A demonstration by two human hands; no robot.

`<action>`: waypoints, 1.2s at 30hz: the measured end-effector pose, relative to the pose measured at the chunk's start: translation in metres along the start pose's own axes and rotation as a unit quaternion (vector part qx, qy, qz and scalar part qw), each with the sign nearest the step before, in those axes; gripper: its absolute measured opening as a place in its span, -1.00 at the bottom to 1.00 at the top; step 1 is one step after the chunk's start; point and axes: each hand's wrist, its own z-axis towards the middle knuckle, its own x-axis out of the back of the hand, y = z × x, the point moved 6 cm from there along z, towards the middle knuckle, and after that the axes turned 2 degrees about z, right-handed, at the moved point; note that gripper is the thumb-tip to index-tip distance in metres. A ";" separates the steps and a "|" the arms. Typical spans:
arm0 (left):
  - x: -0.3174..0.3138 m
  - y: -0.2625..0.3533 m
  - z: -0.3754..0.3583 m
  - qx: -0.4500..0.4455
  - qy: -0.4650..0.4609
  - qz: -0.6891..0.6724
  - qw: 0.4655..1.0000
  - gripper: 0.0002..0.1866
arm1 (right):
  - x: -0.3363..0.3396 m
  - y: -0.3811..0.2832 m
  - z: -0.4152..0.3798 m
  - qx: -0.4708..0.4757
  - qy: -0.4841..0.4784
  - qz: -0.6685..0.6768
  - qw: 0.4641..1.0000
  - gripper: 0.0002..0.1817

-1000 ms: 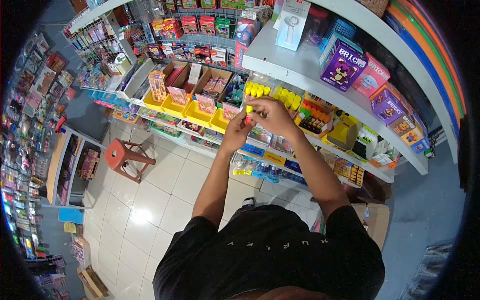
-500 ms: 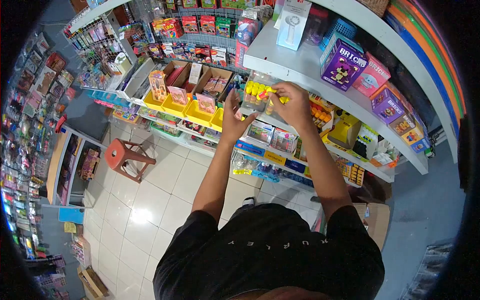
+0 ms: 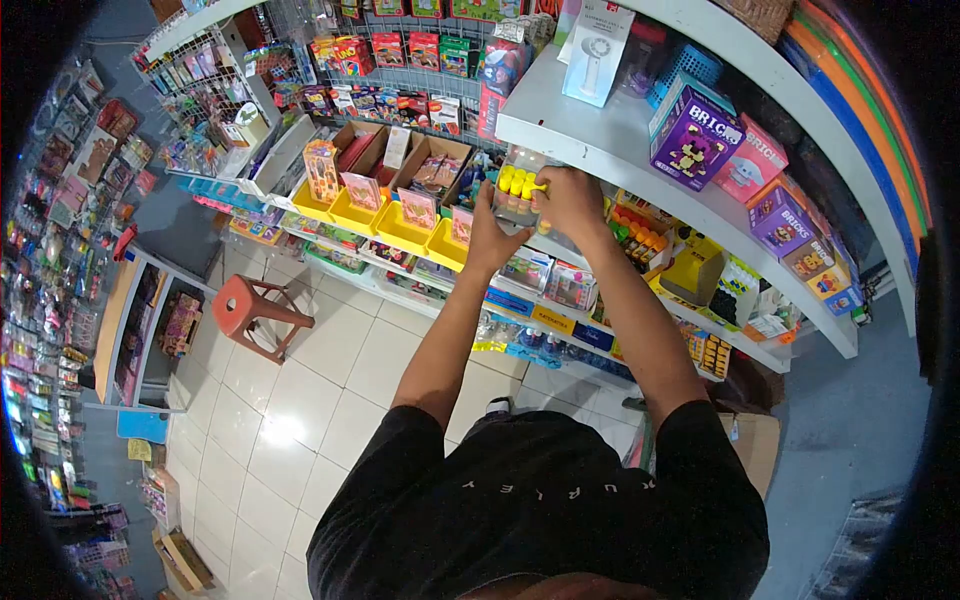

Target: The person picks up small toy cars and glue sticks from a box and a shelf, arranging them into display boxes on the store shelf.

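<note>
Head view: hands (image 3: 573, 212) near shelf edge (image 3: 560, 148)

"What sort of place is this?"

"A shop, I'd say, dealing in toys and small goods."

"What tells you?"

"Stock in quantity. At the upper right, boxes lettered BRICKS (image 3: 697, 135) line a grey shelf (image 3: 555, 112), and down the left edge a mass of small packets (image 3: 55, 280) covers the wall."

"And towards the top centre?"

"Bright boxed packs (image 3: 390, 50) in rows against a wire grid (image 3: 468, 88). Below, yellow bins (image 3: 402, 229) stand in a line, with yellow-capped bottles (image 3: 518, 184) ranked alike just beyond, right of them. That's shop display."
</note>
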 end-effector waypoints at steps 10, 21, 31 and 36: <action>-0.003 -0.009 0.003 -0.003 -0.008 0.001 1.000 0.09 | -0.015 0.010 0.015 -0.029 -0.043 -0.102 0.993 -0.87; 0.002 -0.022 0.036 -0.007 -0.148 -0.050 0.988 0.11 | -0.018 0.014 0.023 -0.028 -0.032 -0.134 0.990 -0.82; 0.004 -0.045 0.061 0.059 -0.267 -0.072 0.959 -0.09 | -0.017 0.017 0.014 -0.087 -0.102 -0.081 0.988 -0.76; 0.011 -0.027 0.067 0.079 -0.302 -0.009 0.950 -0.16 | 0.013 -0.001 -0.021 0.126 0.093 0.048 0.987 -0.80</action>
